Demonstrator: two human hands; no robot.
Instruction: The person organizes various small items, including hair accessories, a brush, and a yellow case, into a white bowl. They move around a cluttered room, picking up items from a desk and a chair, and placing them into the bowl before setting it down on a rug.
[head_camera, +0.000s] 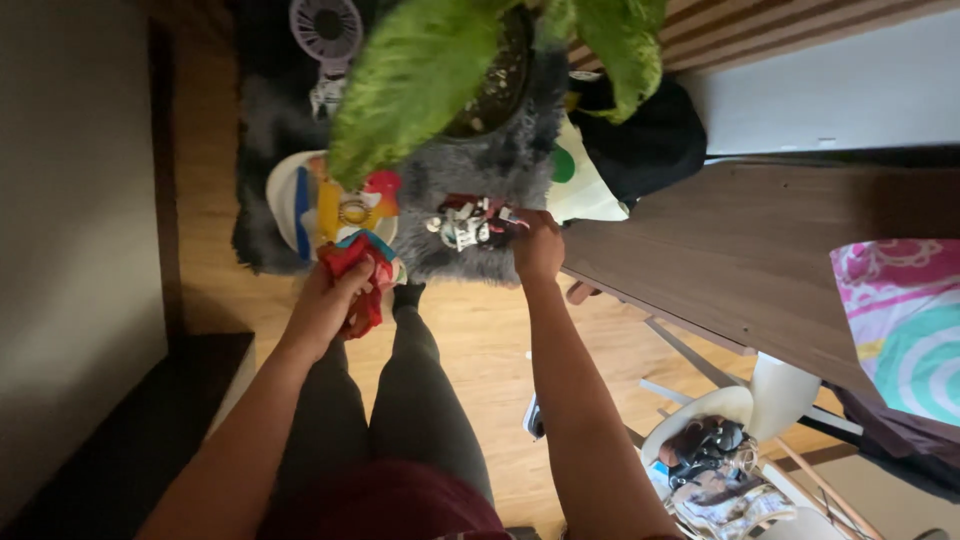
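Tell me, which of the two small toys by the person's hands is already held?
The red cloth toy: the left hand grips it. The white and red toy lies on the grey furry rug, the right hand only reaching its edge.

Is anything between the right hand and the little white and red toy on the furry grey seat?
No, nothing visible. The right hand is right at the edge of the small white and red toy on the furry grey seat, fingers on it.

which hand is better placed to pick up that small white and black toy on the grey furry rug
Right. The right hand is already touching the toy on the grey rug, while the left hand is gripping a red cloth.
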